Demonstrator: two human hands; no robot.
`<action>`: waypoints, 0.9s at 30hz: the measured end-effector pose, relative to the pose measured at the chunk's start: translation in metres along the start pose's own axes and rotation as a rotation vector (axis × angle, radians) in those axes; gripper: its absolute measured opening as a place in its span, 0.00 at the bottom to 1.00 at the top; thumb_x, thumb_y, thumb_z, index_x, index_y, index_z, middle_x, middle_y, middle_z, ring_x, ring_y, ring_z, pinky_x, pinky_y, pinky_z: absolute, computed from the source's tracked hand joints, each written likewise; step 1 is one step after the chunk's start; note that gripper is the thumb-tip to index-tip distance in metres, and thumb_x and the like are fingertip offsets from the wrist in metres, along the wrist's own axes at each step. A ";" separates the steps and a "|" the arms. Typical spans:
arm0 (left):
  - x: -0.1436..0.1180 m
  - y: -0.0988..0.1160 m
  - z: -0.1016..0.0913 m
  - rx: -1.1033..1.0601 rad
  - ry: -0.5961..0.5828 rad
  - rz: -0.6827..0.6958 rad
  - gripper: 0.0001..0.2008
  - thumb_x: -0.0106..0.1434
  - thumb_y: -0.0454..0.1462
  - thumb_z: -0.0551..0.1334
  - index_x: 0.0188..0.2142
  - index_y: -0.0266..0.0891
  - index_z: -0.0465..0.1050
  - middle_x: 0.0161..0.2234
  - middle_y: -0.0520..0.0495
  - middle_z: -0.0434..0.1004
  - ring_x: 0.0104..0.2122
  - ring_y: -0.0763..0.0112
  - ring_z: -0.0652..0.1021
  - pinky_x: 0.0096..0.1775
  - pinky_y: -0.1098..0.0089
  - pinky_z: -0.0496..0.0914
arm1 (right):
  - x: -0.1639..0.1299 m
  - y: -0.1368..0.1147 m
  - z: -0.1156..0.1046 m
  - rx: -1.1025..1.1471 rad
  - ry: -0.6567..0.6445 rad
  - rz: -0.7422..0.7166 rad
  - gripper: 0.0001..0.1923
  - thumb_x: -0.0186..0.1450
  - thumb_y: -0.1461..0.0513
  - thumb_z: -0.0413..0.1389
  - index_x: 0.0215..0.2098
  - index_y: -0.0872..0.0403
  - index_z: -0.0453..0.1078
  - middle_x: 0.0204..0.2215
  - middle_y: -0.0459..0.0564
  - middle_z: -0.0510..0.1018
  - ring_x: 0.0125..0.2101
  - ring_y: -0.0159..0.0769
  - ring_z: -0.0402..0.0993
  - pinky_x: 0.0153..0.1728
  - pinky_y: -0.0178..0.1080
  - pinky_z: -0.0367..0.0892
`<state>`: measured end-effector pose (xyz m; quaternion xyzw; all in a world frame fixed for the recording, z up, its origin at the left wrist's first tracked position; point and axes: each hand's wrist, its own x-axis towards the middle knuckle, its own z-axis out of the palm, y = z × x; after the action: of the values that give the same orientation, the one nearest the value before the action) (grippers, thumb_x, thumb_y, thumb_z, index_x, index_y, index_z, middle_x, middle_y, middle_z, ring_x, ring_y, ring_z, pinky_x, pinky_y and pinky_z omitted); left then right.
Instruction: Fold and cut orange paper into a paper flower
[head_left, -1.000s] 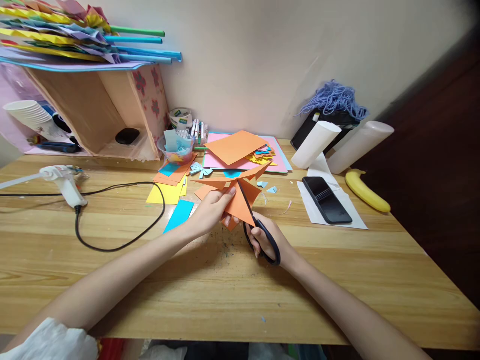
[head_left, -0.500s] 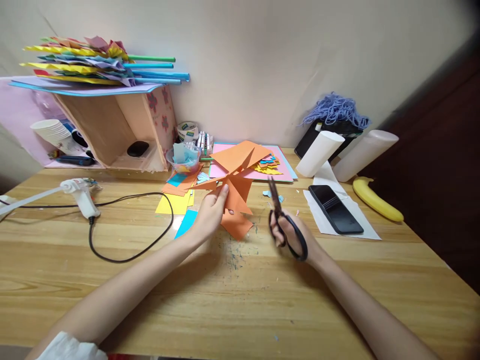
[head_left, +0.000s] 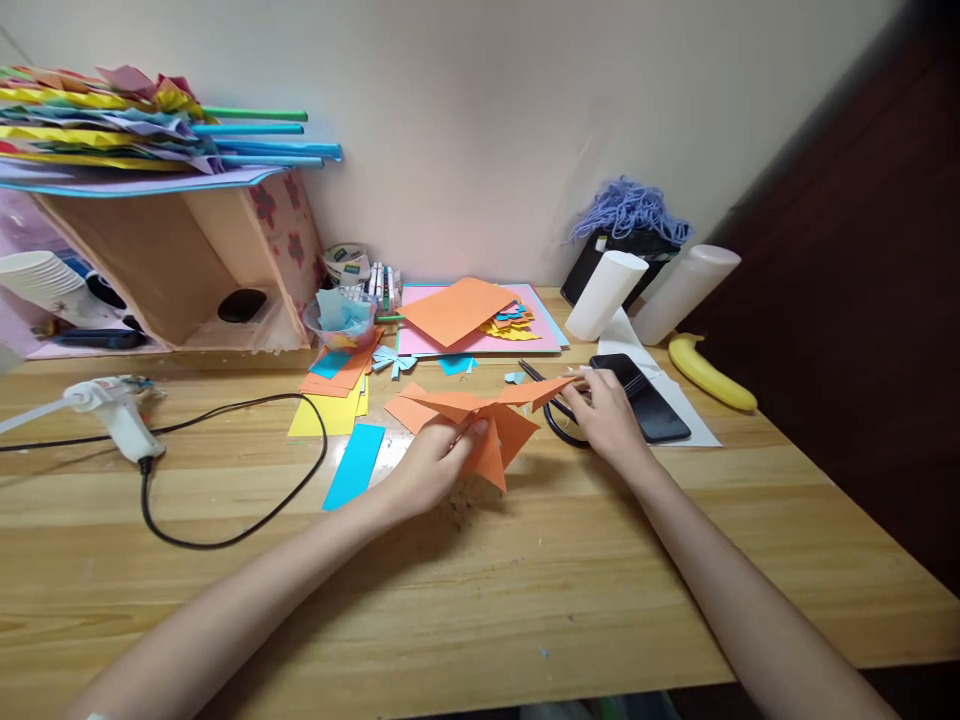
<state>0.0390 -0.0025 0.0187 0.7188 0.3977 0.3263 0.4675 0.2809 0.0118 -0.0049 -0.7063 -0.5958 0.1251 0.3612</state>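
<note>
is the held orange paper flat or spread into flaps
Spread into flaps: the orange paper juts out in several points around the left hand.

The left hand (head_left: 431, 468) pinches a slit orange paper (head_left: 491, 455) above the wooden surface (head_left: 480, 610), the right hand (head_left: 606, 420) holding the tip of one flap. Right of that paper lie scissors (head_left: 550, 420), then a phone (head_left: 656, 408); left of it, a blue strip (head_left: 355, 467) and, farther, a glue gun (head_left: 126, 425).

Centre: the folded orange paper (head_left: 516, 432) is concealing fingertips of the left grip (head_left: 431, 465). Right of centre: this paper and the right grip (head_left: 607, 415) are partly covering the scissors (head_left: 553, 429). Upper left: the edge is cropping the paper flowers (head_left: 142, 125).
</note>
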 end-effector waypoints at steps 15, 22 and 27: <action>-0.010 -0.004 0.014 -0.047 -0.114 -0.177 0.12 0.62 0.41 0.52 0.39 0.39 0.70 0.41 0.45 0.75 0.43 0.61 0.72 0.43 0.65 0.67 | -0.035 -0.042 0.006 0.950 -0.559 0.212 0.13 0.52 0.57 0.63 0.31 0.54 0.67 0.29 0.44 0.70 0.31 0.32 0.68 0.32 0.34 0.64; -0.009 0.000 0.020 -0.115 -0.034 -0.216 0.16 0.54 0.47 0.62 0.39 0.40 0.71 0.39 0.45 0.76 0.40 0.63 0.74 0.40 0.67 0.69 | -0.042 -0.046 0.010 0.901 -0.418 0.154 0.12 0.53 0.57 0.62 0.31 0.54 0.66 0.27 0.41 0.69 0.28 0.28 0.65 0.29 0.32 0.60; -0.007 0.006 0.020 -0.296 0.114 -0.385 0.17 0.53 0.47 0.64 0.37 0.38 0.72 0.41 0.42 0.77 0.42 0.59 0.76 0.40 0.64 0.71 | -0.048 -0.052 0.013 0.922 -0.426 0.205 0.14 0.53 0.55 0.62 0.30 0.54 0.64 0.27 0.43 0.69 0.28 0.30 0.67 0.28 0.32 0.62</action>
<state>0.0543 -0.0189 0.0160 0.5340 0.5011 0.3260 0.5979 0.2217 -0.0271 0.0076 -0.4874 -0.4670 0.5504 0.4913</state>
